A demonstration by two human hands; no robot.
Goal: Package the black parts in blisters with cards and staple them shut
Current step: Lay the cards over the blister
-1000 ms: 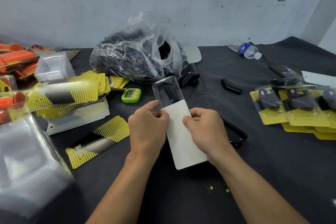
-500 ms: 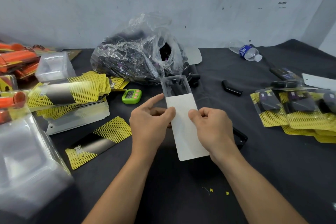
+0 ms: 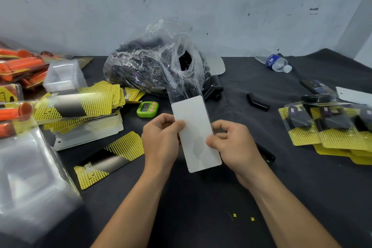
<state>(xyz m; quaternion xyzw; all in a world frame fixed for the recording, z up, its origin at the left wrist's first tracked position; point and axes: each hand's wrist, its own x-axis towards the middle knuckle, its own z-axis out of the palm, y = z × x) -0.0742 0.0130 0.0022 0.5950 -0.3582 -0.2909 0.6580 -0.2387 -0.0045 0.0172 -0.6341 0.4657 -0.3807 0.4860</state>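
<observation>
Between my hands is a card [image 3: 194,127], white back towards me, lying inside a clear blister [image 3: 184,91] whose top sticks out beyond it. My left hand [image 3: 161,137] pinches the card's left edge. On the right edge, my right hand [image 3: 229,139] pinches it with thumb on the face. A clear bag of black parts [image 3: 153,66] lies behind. A loose black part [image 3: 257,102] rests to the right. The black stapler [image 3: 265,154] is mostly hidden under my right hand.
Yellow-and-black cards [image 3: 80,102] are stacked at left, one loose card [image 3: 109,159] nearer me. Clear blister stacks [image 3: 30,177] fill the lower left. A green timer [image 3: 147,108], finished packs [image 3: 326,127] at right and a water bottle [image 3: 276,62] lie on the black table [image 3: 201,217].
The card has slid further up into the blister, covering more of it. My left fingers have curled in from a straighter pose to pinch the edge.
</observation>
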